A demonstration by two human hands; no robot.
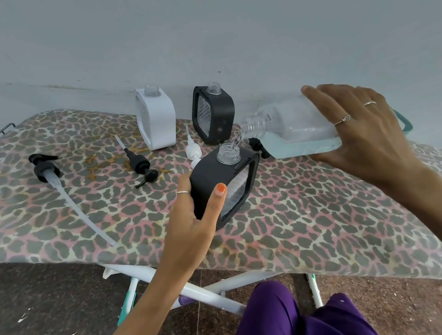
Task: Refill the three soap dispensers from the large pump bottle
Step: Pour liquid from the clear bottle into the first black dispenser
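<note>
Single head view, angled forward-down, close over ironing board [312, 228], wall behind.

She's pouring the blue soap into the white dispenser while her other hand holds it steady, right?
Not quite. In the head view the large bottle, tipped by the right hand, pours into a black dispenser, not the white one. The left hand does hold it steady. The white dispenser stands untouched near the wall.
</note>
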